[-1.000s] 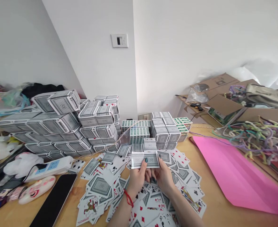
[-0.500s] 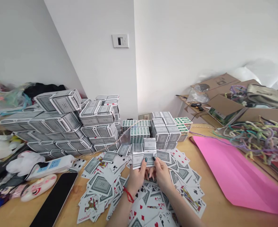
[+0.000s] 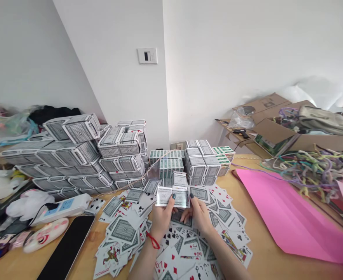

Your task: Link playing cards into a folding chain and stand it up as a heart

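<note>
- Firstly, the loose cards (image 3: 123,229) lie spread over the table (image 3: 261,249), below both arms.
- Above them, the left hand (image 3: 161,218) is closed on the card piece (image 3: 163,197), its thumb on top, its fingers mostly hidden.
- The right hand (image 3: 201,217) is half curled, thumb beside the piece's right end; whether it grips, I cannot tell.
- For neat work, I think the left thumb should press lightly, and the edges be kept even without bending.
- Farther, green-and-white boxes (image 3: 171,168) and grey card blocks (image 3: 119,142) stand before the wall (image 3: 247,46).
</note>
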`<state>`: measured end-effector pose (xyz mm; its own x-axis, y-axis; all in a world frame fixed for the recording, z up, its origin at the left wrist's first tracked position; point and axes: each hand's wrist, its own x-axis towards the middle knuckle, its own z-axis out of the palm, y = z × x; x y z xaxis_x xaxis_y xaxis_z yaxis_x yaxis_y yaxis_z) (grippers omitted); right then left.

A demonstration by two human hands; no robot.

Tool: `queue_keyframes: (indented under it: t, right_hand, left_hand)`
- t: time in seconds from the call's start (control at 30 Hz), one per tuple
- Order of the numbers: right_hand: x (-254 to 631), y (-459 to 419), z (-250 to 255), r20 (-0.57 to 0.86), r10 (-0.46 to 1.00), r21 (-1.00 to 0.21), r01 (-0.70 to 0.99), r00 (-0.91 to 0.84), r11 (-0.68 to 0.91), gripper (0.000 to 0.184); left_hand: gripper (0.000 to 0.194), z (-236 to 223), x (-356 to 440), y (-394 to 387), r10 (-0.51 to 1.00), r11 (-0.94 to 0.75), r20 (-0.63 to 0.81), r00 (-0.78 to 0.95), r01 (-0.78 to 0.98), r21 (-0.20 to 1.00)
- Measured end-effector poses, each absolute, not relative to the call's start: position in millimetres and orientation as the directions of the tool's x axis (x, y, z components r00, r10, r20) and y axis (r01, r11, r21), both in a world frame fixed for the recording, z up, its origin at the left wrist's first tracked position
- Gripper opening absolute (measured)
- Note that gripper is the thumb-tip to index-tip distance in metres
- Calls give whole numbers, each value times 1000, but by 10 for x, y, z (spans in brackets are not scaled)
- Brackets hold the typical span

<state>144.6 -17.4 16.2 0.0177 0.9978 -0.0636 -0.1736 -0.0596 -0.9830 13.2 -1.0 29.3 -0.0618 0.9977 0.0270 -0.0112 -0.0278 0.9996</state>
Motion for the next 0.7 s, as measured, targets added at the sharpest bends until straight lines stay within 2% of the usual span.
queue_keyframes:
  t: [0.07, 0.13, 0.2, 0.27, 0.37, 0.47, 0.57, 0.7]
  right_hand:
    - [1541, -144, 115, 71, 986, -994, 94, 154, 57, 43]
    - [1665, -99, 72, 335, 904, -863, 472, 265, 181, 33]
    - [1783, -48, 14, 486, 833, -665, 730, 263, 158, 32]
    - [1864, -6, -68, 521, 798, -531, 847, 302, 27, 35]
    - [1904, 25, -194, 492, 811, -422, 901, 316, -96, 43]
    - [1890, 30, -245, 445, 837, -412, 903, 319, -125, 49]
    - [1881, 30, -192, 395, 836, -501, 852, 380, -150, 50]
    - [1910, 22, -59, 284, 850, -757, 648, 443, -85, 39]
  left_hand:
    - [22, 278, 106, 15, 990, -59, 53, -131, -44, 997]
    - [24, 260, 80, 49, 981, -74, 54, -186, -100, 992]
    - [23, 252, 65, 83, 977, -37, -11, -212, -223, 974]
    - [23, 261, 56, 108, 971, 14, -106, -213, -397, 918]
    - [22, 296, 38, 131, 960, 59, -213, -181, -614, 787]
    - [17, 322, 7, 140, 948, 85, -280, -153, -724, 684]
    - [10, 319, -18, 147, 941, 115, -317, -119, -768, 630]
    - [6, 311, -23, 165, 933, 131, -348, -97, -806, 578]
